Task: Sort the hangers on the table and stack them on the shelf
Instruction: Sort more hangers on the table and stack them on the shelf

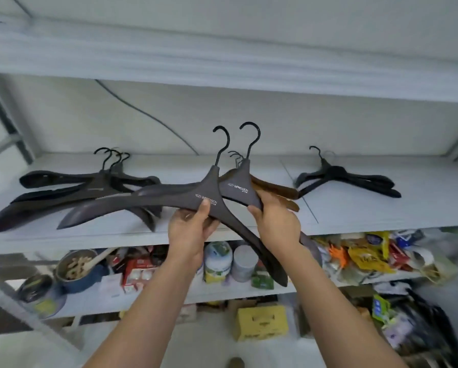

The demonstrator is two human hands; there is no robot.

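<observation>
Arms first: both of yours reach up and forward from the bottom of the view, forearms bare, wrists bent slightly back. Your left hand (pixel 189 229) grips the front dark grey hanger (pixel 143 205) at its neck, thumb pressed on the face just under the white lettering, fingers curled beneath. Your right hand (pixel 275 221) grips the second dark grey hanger (pixel 238 191) at its neck too, thumb on the lower edge, fingers wrapped round behind. Both hangers are off the surface, hooks up, the front one overlapping the second; its right wing slants down between your forearms.

Behind them the white shelf (pixel 381 213) carries three groups: a pile of dark hangers (pixel 90 187) on the left, brown hangers (pixel 275 188) just behind your right hand, and black hangers (pixel 350 179) well apart on the right.

On the lower shelf (pixel 289 286) stand a blue pot (pixel 76 269), two tins (pixel 218 258) and a heap of packets (pixel 365 258)
</observation>
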